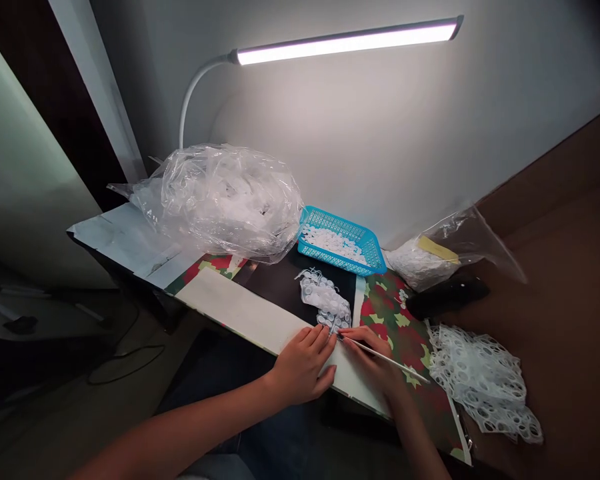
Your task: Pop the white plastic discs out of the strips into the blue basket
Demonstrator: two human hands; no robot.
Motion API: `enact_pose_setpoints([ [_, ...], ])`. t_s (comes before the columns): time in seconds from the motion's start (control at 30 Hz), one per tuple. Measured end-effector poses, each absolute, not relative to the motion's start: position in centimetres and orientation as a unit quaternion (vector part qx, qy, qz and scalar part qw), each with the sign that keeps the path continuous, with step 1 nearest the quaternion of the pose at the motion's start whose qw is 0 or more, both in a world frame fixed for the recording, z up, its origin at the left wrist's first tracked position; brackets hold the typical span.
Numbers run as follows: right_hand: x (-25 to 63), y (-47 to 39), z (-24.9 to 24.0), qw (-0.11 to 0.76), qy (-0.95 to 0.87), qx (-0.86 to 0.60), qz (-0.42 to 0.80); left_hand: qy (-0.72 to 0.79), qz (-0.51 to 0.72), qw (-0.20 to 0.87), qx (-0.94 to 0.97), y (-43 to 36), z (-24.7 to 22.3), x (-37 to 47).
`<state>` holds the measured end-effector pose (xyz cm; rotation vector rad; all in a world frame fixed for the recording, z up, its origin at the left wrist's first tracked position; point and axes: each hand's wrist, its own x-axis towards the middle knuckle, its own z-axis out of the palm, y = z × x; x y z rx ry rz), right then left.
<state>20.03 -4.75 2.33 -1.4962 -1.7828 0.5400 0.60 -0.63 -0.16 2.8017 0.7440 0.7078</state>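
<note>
One big clear plastic bag (230, 200), bulging with white material, sits at the left of the table. One white gooseneck lamp (347, 43) rises behind it, its single lit bar spanning the wall above. Farther right, one left hand (304, 365) lies palm down across a long cream-coloured strip (240, 303), its fingers close together and their tips at the near end of one crumpled whitish sheet of small round pieces (327, 300). The sheet lies mostly on a black mat (280, 288) — its round pieces are too many and too small to count.

Beyond the sheet stands one blue plastic mesh basket (330, 259), holding many small white pieces, also uncountable. One right hand (373, 353) pinches one thin white stick (403, 367) between closed fingers, the stick's near-left end at the sheet's edge.

To the right are one smaller clear bag (490, 247) of white bits with one yellow piece (437, 249), one black object (447, 297), and a whitish heap of ring-holed sheeting (485, 380) — how many layers cannot be told.
</note>
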Motion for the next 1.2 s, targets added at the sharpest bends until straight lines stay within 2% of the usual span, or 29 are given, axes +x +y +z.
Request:
enact_pose_setpoints([
  [0.7, 20.0, -4.3, 1.1, 0.323, -0.777, -0.537, 0.062, 0.249, 0.228, 0.082, 0.938, -0.6, 0.7, 0.6],
  [0.93, 20.2, -4.1, 0.9, 0.381, -0.724, -0.575, -0.012, 0.248, 0.221, 0.078, 0.940, -0.4, 0.9, 0.6],
  [1.2, 19.9, -4.4, 1.8, 0.389, -0.699, -0.598, 0.050, 0.256, 0.218, 0.072, 0.939, -0.5, 0.9, 0.7],
])
